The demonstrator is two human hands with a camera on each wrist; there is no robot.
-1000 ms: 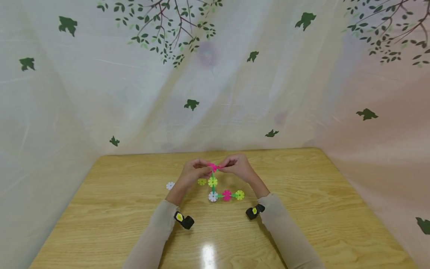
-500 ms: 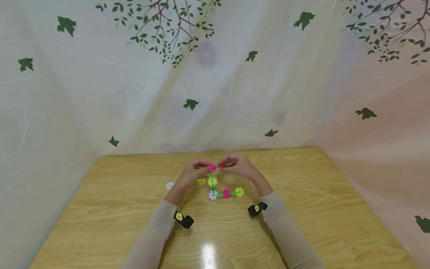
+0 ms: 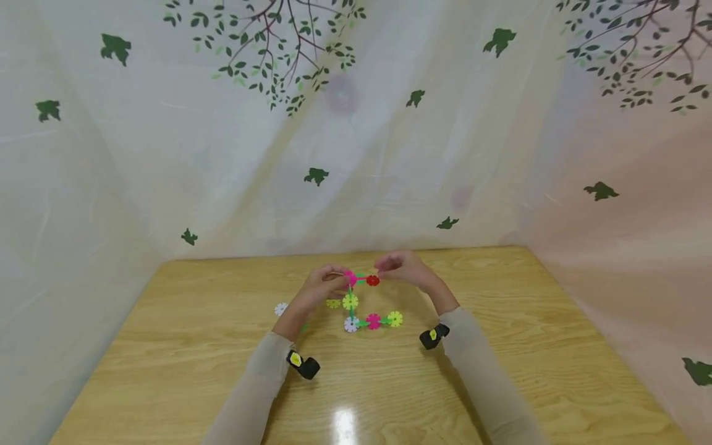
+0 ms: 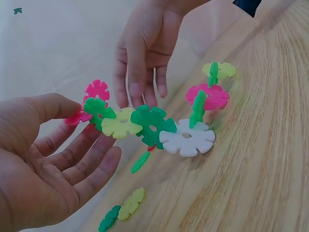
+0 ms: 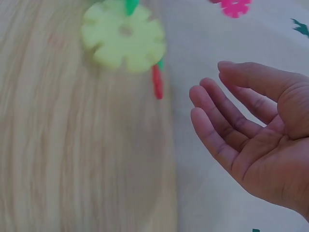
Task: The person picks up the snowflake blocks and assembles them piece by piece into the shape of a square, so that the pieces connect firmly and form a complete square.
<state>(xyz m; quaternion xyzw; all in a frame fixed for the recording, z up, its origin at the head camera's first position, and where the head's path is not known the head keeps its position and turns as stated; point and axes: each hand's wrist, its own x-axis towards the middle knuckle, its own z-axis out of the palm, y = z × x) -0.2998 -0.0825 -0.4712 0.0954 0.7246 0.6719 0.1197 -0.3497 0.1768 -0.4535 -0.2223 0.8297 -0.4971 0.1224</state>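
Observation:
My left hand (image 3: 322, 283) pinches a pink flower-shaped building disc (image 4: 77, 117) at the top end of a linked chain of notched plastic discs. From there the chain runs through a yellow disc (image 3: 350, 301) to a white disc (image 4: 187, 137) at the corner, then right through another pink disc (image 4: 207, 96) to a yellow end disc (image 3: 395, 318). Green discs stand edge-on as links between them. A red disc (image 3: 372, 280) sticks out to the right at the chain's top. Just right of it, my right hand (image 3: 404, 271) is empty, its fingers loosely bent and apart (image 5: 246, 118).
On the wooden table (image 3: 356, 383), a loose yellow disc (image 3: 333, 303) and a white disc (image 3: 280, 308) lie by the left hand. A green disc (image 4: 110, 218) lies beside the yellow one in the left wrist view. A printed cloth (image 3: 356, 204) hangs behind the table.
My right hand has let go of the red disc and drawn back to the right, leaving the disc in full view. The left hand keeps its pinch on the pink disc.

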